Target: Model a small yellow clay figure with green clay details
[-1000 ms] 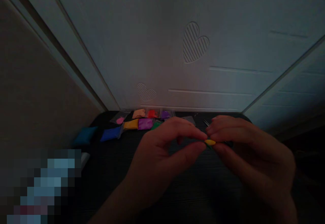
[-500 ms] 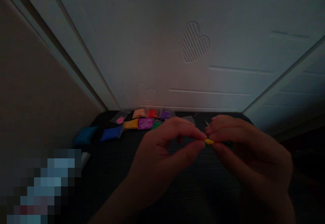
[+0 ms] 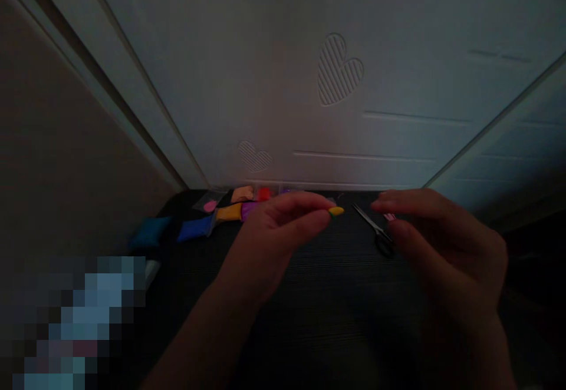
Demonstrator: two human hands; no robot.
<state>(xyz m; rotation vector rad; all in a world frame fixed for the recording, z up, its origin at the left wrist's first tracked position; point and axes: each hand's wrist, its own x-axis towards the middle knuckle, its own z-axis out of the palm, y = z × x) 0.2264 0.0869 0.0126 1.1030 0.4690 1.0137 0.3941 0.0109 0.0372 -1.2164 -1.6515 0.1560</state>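
A small yellow piece with a bit of green [image 3: 336, 211], looking like modelling clay, is pinched between the thumb and index finger of my left hand [image 3: 283, 231]. To the right, my right hand [image 3: 446, 254] is apart from it, thumb and fingers spread. A small pink-and-white striped thing [image 3: 390, 217] shows in the gap between the right thumb and fingers; I cannot tell whether it is touched. Scissors [image 3: 375, 231] with dark handles lie on the dark table [image 3: 327, 307] between the hands, the handles close to my right thumb.
Behind my left hand lie several packets, among them a blue one [image 3: 194, 228], a yellow-orange one [image 3: 229, 212], a peach one [image 3: 242, 194] and a red one [image 3: 264, 194]. A teal packet [image 3: 150, 231] is at the left edge. A white panel with hearts [image 3: 283, 95] rises behind the table.
My hands have parted. The left has moved left and slightly up with the yellow-and-green piece; the right has let go and opened. The scissors now show between them.
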